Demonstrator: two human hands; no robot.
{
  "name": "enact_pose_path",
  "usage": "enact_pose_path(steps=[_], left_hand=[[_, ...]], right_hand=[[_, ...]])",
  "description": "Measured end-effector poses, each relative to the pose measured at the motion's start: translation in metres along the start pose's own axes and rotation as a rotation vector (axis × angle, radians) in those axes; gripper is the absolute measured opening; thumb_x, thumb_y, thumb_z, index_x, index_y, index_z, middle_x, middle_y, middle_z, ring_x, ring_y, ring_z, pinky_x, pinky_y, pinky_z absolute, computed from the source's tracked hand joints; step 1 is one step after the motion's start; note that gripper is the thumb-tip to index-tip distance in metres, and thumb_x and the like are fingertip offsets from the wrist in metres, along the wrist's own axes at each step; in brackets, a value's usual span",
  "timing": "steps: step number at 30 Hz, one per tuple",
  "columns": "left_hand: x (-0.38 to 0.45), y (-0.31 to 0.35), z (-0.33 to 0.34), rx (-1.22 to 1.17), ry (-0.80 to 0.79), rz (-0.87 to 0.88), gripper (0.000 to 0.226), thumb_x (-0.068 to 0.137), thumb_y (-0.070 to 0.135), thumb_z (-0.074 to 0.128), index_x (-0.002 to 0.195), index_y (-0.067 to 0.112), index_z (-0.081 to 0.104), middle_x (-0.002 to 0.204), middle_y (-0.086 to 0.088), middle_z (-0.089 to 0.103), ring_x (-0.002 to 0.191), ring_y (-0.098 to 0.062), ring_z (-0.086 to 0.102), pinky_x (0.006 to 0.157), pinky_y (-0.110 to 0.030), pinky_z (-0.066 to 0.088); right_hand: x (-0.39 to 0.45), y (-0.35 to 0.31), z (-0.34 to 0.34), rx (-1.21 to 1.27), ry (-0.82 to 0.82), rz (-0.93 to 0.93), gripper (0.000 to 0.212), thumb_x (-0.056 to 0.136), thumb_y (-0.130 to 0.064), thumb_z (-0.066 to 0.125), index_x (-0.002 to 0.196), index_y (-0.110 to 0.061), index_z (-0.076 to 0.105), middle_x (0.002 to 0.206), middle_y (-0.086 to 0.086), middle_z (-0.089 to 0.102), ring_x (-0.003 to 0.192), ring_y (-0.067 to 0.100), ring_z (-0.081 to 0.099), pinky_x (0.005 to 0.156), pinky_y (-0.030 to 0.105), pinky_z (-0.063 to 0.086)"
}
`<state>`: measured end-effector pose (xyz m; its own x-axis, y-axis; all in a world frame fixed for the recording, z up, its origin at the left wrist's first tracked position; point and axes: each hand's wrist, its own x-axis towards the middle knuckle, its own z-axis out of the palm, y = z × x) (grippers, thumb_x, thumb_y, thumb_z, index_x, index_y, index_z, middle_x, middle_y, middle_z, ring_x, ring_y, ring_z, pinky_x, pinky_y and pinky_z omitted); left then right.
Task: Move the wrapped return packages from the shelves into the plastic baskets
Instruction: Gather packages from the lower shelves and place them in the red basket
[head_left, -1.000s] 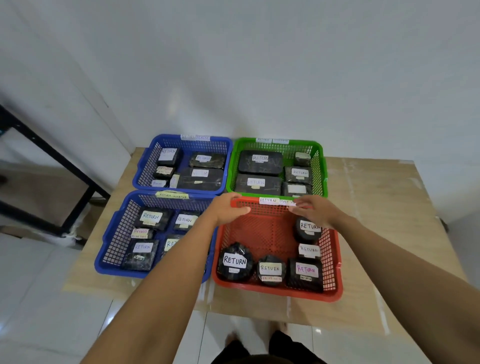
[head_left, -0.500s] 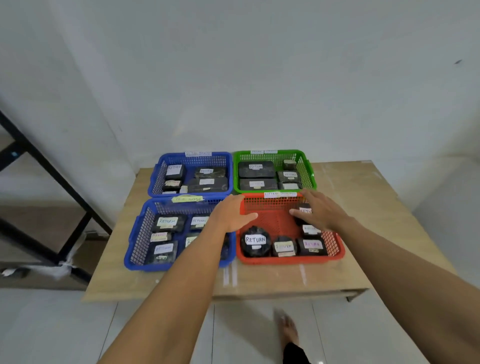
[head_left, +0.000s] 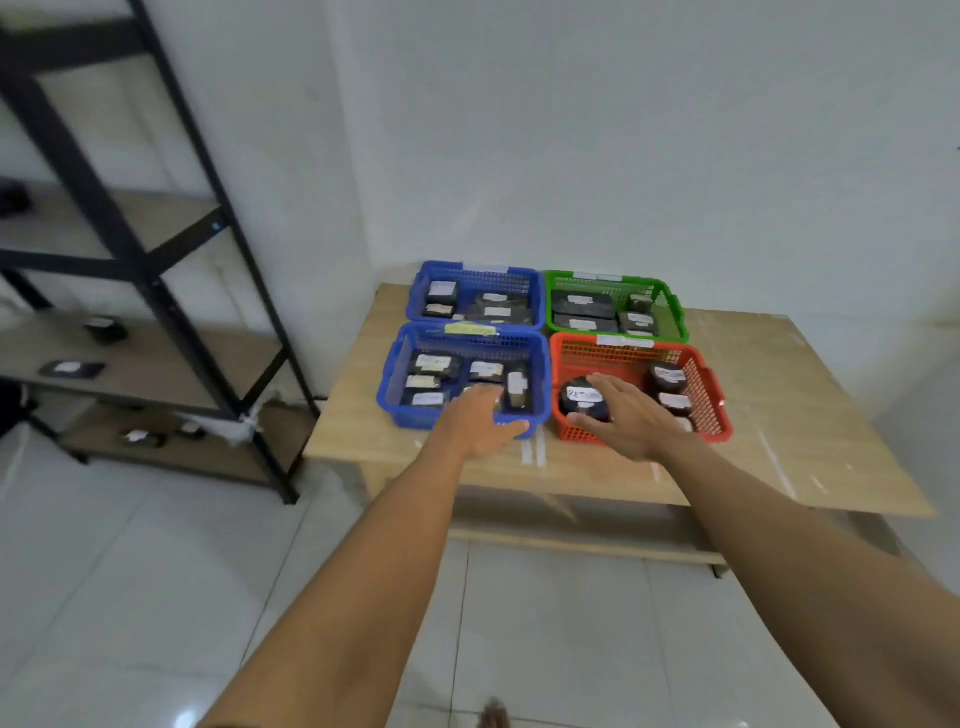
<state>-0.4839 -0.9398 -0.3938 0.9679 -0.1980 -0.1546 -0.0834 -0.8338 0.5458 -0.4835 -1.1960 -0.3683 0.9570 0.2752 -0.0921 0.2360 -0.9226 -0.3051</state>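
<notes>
Four plastic baskets sit on a low wooden table: a near blue basket (head_left: 395, 384), a far blue basket (head_left: 418, 291), a green basket (head_left: 670, 301) and a red basket (head_left: 711, 395). All hold black wrapped packages with white labels, such as a round package (head_left: 584, 397) in the red one. My left hand (head_left: 480, 423) hovers open in front of the near blue basket. My right hand (head_left: 623, 415) hovers open over the red basket's front. Neither holds anything. More wrapped packages (head_left: 72, 369) lie on the black shelf rack (head_left: 171, 312) at left.
The wooden table (head_left: 779, 415) has bare surface to the right of the baskets. White tiled floor (head_left: 130, 597) lies between me and the shelf rack. White walls stand behind everything. My foot (head_left: 493, 717) shows at the bottom edge.
Both hands have left the red basket's far rim and drawn back toward me. The view has pulled away from the table and swung left, bringing the shelf rack into sight.
</notes>
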Motion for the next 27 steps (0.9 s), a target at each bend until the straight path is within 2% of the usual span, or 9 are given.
enact_pose_path(steps=[4,7,12,15,19,23,27], left_hand=[[-0.066,-0.029,-0.011,-0.088,0.048,-0.066,0.075,0.091,0.049,0.068,0.152,0.014,0.041,0.159,-0.005,0.040,0.145,-0.025,0.038,0.114,-0.037,0.034],[-0.133,-0.066,-0.018,-0.061,0.097,-0.154,0.078,0.090,0.049,0.068,0.153,0.013,0.039,0.159,-0.008,0.039,0.146,-0.024,0.037,0.116,-0.034,0.031],[-0.244,-0.131,-0.036,-0.124,0.079,-0.292,0.097,0.078,0.078,0.053,0.153,0.018,0.039,0.160,-0.007,0.038,0.148,-0.026,0.034,0.120,-0.042,0.031],[-0.299,-0.172,-0.050,-0.174,0.085,-0.386,0.088,0.092,0.070,0.051,0.159,0.017,0.029,0.166,-0.002,0.027,0.152,-0.022,0.027,0.122,-0.042,0.026],[-0.361,-0.233,-0.075,-0.309,0.186,-0.476,0.078,0.093,0.065,0.055,0.154,0.018,0.040,0.161,-0.003,0.037,0.147,-0.022,0.036,0.119,-0.038,0.030],[-0.414,-0.304,-0.105,-0.446,0.267,-0.549,0.075,0.093,0.062,0.057,0.154,0.020,0.041,0.162,-0.001,0.036,0.148,-0.022,0.034,0.119,-0.038,0.027],[-0.453,-0.387,-0.143,-0.501,0.275,-0.568,0.073,0.094,0.061,0.057,0.153,0.021,0.041,0.162,-0.002,0.036,0.147,-0.023,0.035,0.120,-0.040,0.028]], right_hand=[[-0.029,-0.047,0.024,0.056,-0.095,-0.044,0.085,0.095,-0.068,0.051,0.159,-0.016,0.030,0.165,0.006,0.032,0.151,0.025,0.031,0.121,0.041,0.028],[-0.054,-0.100,0.052,0.100,-0.164,-0.110,0.084,0.095,-0.066,0.052,0.160,-0.017,0.028,0.167,0.002,0.028,0.152,0.022,0.028,0.123,0.038,0.022],[-0.083,-0.191,0.102,0.103,-0.253,-0.185,0.083,0.096,-0.069,0.048,0.160,-0.020,0.029,0.167,0.002,0.029,0.152,0.022,0.028,0.122,0.038,0.021],[-0.095,-0.254,0.123,0.114,-0.319,-0.255,0.082,0.097,-0.068,0.045,0.160,-0.018,0.029,0.166,0.003,0.029,0.152,0.022,0.028,0.122,0.038,0.021],[-0.099,-0.336,0.152,0.168,-0.379,-0.295,0.092,0.090,-0.078,0.040,0.160,-0.019,0.029,0.167,0.003,0.028,0.152,0.022,0.028,0.123,0.039,0.023],[-0.093,-0.418,0.184,0.243,-0.410,-0.301,0.090,0.092,-0.076,0.042,0.161,-0.020,0.029,0.168,0.002,0.027,0.154,0.021,0.025,0.122,0.036,0.019],[-0.084,-0.503,0.217,0.256,-0.411,-0.300,0.084,0.098,-0.068,0.042,0.161,-0.015,0.028,0.168,0.004,0.026,0.154,0.022,0.023,0.122,0.035,0.017]])
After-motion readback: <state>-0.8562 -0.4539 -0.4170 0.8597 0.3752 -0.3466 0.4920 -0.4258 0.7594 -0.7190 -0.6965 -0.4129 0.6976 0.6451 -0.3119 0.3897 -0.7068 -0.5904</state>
